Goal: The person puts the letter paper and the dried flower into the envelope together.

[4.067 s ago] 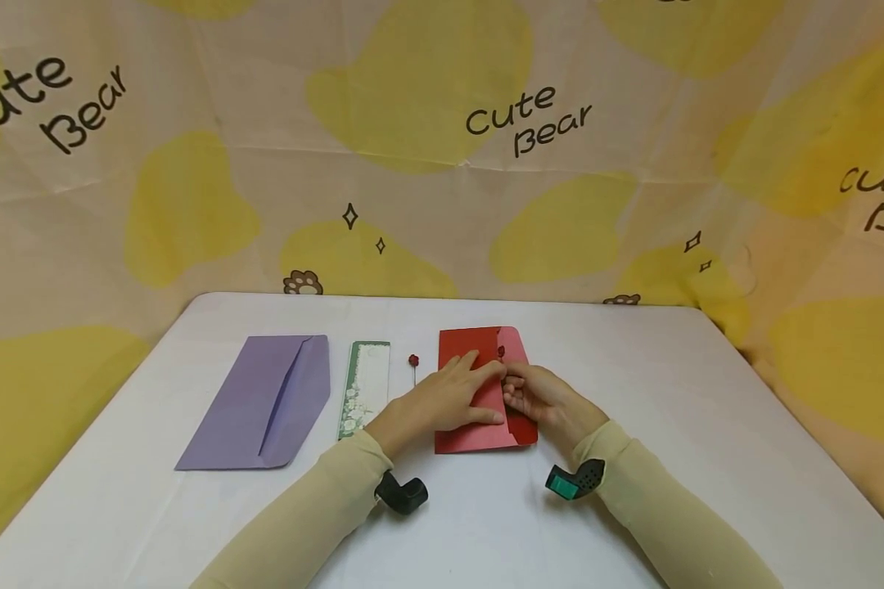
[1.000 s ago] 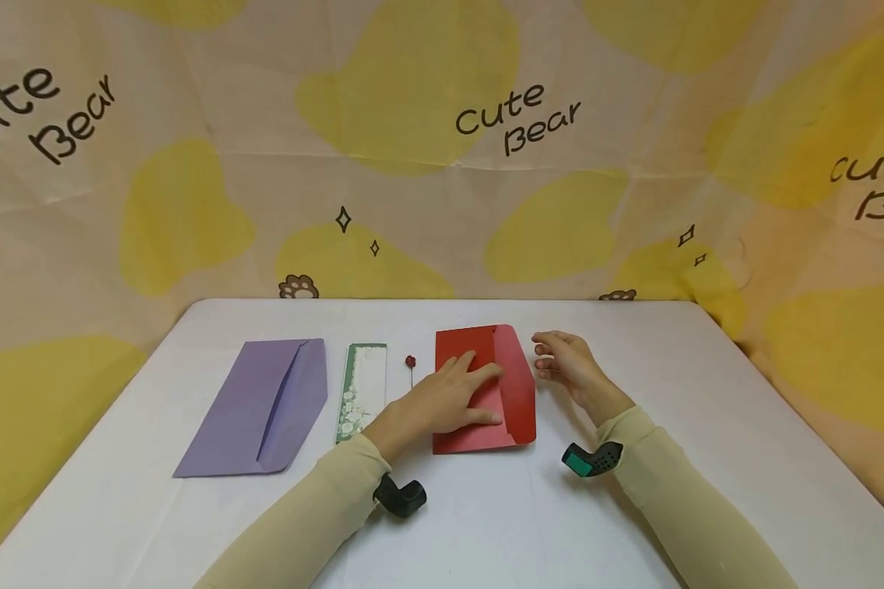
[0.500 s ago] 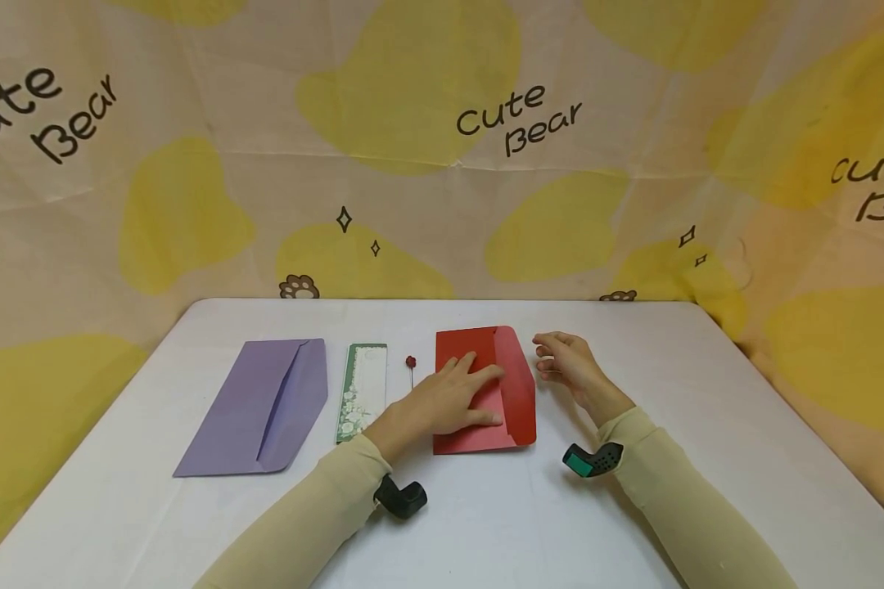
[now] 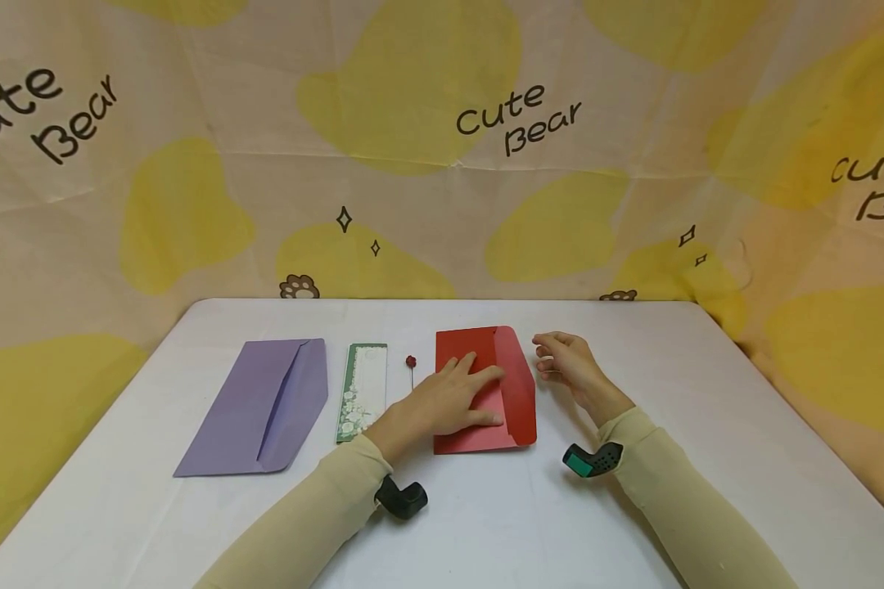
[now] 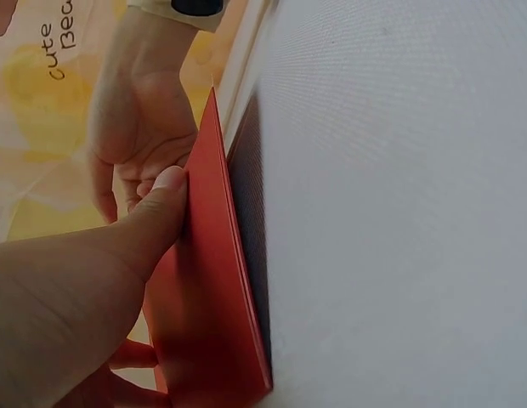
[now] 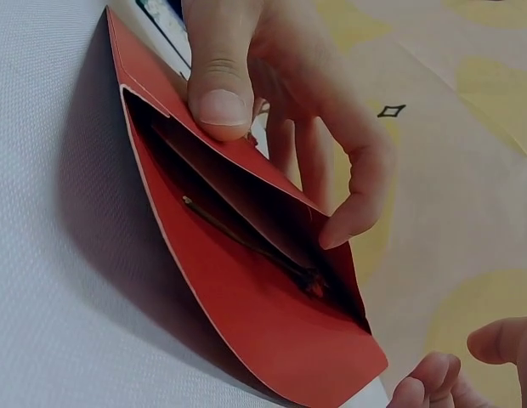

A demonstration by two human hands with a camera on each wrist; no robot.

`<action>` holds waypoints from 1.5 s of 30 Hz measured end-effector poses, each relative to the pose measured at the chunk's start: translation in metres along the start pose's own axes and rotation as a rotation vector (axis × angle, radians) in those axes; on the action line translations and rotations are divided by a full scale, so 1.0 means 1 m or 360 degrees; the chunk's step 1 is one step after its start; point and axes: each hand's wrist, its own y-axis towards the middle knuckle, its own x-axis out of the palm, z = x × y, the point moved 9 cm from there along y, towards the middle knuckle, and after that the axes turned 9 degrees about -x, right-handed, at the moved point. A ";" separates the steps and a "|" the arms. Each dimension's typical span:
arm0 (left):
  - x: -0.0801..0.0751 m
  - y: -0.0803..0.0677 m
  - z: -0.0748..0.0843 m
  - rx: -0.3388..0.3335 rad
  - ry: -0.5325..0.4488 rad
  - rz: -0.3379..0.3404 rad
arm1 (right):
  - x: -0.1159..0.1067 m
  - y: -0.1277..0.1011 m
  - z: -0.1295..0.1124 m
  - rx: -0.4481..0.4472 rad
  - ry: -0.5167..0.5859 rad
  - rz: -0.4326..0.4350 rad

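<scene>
A red envelope [image 4: 520,393] lies on the white table with its flap spread to the right. My left hand [image 4: 449,401] rests on its front, fingers spread and thumb near the mouth. Just beyond the flap hovers my right hand [image 4: 570,368], its fingers loosely bent around nothing. Through the gaping mouth, the right wrist view shows a small dried flower [image 6: 313,283] with a thin dark stem inside the envelope. Behind the stem is a paler layer, and I cannot tell if it is a card or a fold. The left wrist view shows the envelope's lower edge slightly off the table.
To the left lies a purple envelope [image 4: 250,409], flap spread open. Between the envelopes are a white card with a green floral border [image 4: 364,388] and another small red flower [image 4: 411,361] on a thin stem. A printed yellow cloth [image 4: 442,204] hangs behind the table.
Four seconds ago my right hand was at the envelope's mouth with a small red flower. It has since drawn away rightward, leaving the flower inside. During the last second both hands stay still.
</scene>
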 end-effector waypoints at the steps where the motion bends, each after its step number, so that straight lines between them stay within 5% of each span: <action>1: 0.000 0.000 0.000 0.0002 0.0004 0.0002 | 0.000 0.000 0.000 0.0001 0.0002 0.0004; 45: 0.010 -0.001 0.002 -0.0059 0.0204 -0.0026 | 0.000 0.001 0.000 -0.0002 -0.0135 0.0020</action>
